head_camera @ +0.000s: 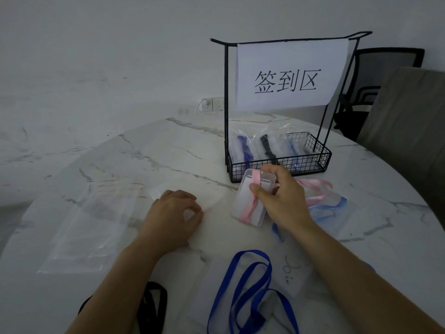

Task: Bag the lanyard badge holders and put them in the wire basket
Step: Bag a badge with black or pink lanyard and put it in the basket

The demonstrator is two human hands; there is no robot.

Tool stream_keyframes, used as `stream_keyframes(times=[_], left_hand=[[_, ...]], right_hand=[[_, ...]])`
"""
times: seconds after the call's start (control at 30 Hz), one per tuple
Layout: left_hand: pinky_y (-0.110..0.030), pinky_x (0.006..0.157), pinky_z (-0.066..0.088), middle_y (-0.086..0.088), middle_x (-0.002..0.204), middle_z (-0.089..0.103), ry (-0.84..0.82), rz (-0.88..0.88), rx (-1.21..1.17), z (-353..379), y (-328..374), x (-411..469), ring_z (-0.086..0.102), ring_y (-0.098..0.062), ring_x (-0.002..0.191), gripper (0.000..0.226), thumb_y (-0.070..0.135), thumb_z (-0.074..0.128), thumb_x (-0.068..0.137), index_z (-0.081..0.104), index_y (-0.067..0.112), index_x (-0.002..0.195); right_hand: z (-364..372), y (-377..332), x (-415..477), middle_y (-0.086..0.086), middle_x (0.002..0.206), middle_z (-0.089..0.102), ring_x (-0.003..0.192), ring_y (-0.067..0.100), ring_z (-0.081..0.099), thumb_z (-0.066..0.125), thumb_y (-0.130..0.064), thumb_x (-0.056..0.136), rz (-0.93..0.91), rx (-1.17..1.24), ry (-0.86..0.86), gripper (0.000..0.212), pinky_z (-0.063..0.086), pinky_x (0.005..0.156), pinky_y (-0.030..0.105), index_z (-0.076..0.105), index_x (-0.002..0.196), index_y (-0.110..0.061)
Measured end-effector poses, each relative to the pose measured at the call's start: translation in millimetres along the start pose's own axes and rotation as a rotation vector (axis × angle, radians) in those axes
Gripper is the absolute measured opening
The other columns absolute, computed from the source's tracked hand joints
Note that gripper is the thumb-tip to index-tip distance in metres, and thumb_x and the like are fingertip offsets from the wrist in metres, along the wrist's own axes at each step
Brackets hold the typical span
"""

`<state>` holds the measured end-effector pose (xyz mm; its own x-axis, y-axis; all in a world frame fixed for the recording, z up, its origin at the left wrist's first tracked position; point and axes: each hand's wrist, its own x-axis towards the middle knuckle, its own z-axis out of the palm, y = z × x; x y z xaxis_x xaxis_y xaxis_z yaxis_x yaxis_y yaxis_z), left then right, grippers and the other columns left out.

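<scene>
My right hand point(281, 196) grips a clear badge holder point(250, 208) with a pink lanyard point(315, 186) wound over it, tilted just above the table in front of the black wire basket point(277, 165). The basket holds several bagged holders with blue and black lanyards. My left hand point(175, 210) pinches the mouth of a clear zip bag point(216, 196) lying flat on the table. The pink lanyard's loose loop trails to the right behind my right hand.
More clear zip bags point(89, 227) lie at the left. A dark blue lanyard point(250, 290) with its holder, a black lanyard point(151, 307) and a light blue one point(330, 208) lie on the marble table point(156, 153). A paper sign point(289, 75) hangs above the basket. Chairs point(385, 92) stand at the back right.
</scene>
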<state>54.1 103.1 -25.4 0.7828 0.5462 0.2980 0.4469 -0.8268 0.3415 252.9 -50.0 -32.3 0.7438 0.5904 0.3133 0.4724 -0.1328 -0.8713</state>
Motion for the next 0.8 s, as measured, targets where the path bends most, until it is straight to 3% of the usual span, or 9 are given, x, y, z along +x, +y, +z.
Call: stream_keyframes(times=[0.13,0.27,0.37,0.43,0.5,0.6,0.7,0.8], left_hand=[[-0.024,0.078,0.039,0.002,0.11,0.063,0.197,-0.125,-0.164,0.1,5.5,3.0,0.052,-0.012,0.1,0.02,0.03,0.067,0.091,0.076,0.017,0.104],[-0.027,0.073,0.048,0.003,0.101,0.064,0.203,-0.139,-0.28,-1.2,11.7,3.0,0.059,-0.014,0.087,0.017,0.02,0.067,0.091,0.076,0.018,0.106],[-0.034,0.074,0.054,0.003,0.095,0.067,0.194,-0.113,-0.26,-1.6,17.1,1.4,0.061,-0.014,0.083,0.02,0.013,0.066,0.09,0.076,0.017,0.107],[-0.035,0.076,0.054,0.004,0.093,0.068,0.188,-0.089,-0.253,-1.4,19.4,0.3,0.062,-0.014,0.082,0.021,0.012,0.066,0.089,0.076,0.016,0.107],[-0.031,0.076,0.053,0.008,0.09,0.066,0.181,-0.066,-0.237,-1.0,21.8,-0.6,0.061,-0.012,0.082,0.021,0.014,0.067,0.089,0.075,0.018,0.109],[-0.022,0.076,0.048,0.013,0.088,0.062,0.166,-0.033,-0.22,-0.9,26.3,-1.2,0.059,-0.008,0.081,0.023,0.018,0.068,0.09,0.074,0.021,0.111],[-0.021,0.075,0.049,0.013,0.086,0.064,0.178,-0.04,-0.24,-1.2,28.7,-1.3,0.06,-0.006,0.08,0.023,0.018,0.069,0.089,0.074,0.021,0.11],[-0.01,0.065,0.043,0.016,0.079,0.065,0.294,-0.129,-0.309,-1.6,29.7,-1.7,0.061,0.001,0.074,0.019,0.019,0.072,0.086,0.075,0.021,0.105]], right_hand=[[-1.9,-4.5,-2.8,-0.019,0.103,0.065,0.084,-0.008,0.064,0.079,-0.031,0.082,0.028,0.006,-0.238,0.037,0.051,0.064,0.009,0.057,0.109,-0.04],[3.6,-9.7,-10.0,-0.022,0.111,0.065,0.085,0.003,0.067,0.08,-0.038,0.08,-0.024,-0.031,-0.388,0.029,0.057,0.078,0.027,0.066,0.106,-0.04],[3.8,-15.2,-12.7,-0.023,0.115,0.063,0.092,-0.007,0.062,0.081,-0.033,0.081,-0.093,-0.003,-0.451,0.037,0.05,0.077,0.013,0.063,0.111,-0.045],[2.8,-18.1,-15.0,-0.03,0.12,0.06,0.107,-0.016,0.056,0.08,-0.029,0.082,-0.134,-0.008,-0.489,0.051,0.044,0.083,0.003,0.057,0.121,-0.052],[2.8,-19.1,-16.9,-0.034,0.128,0.054,0.122,-0.017,0.046,0.078,-0.027,0.084,-0.167,-0.034,-0.521,0.058,0.04,0.095,0.004,0.053,0.13,-0.052],[4.0,-19.2,-17.5,-0.023,0.141,0.052,0.131,-0.012,0.042,0.076,-0.025,0.086,-0.21,-0.052,-0.539,0.06,0.04,0.105,0.014,0.051,0.137,-0.047],[4.6,-19.3,-16.4,-0.016,0.144,0.053,0.133,-0.005,0.044,0.075,-0.024,0.088,-0.19,-0.045,-0.533,0.057,0.044,0.109,0.028,0.053,0.139,-0.037],[6.6,-18.9,-16.2,-0.015,0.141,0.056,0.129,-0.003,0.048,0.074,-0.023,0.088,-0.172,-0.054,-0.522,0.054,0.047,0.107,0.033,0.056,0.138,-0.033]])
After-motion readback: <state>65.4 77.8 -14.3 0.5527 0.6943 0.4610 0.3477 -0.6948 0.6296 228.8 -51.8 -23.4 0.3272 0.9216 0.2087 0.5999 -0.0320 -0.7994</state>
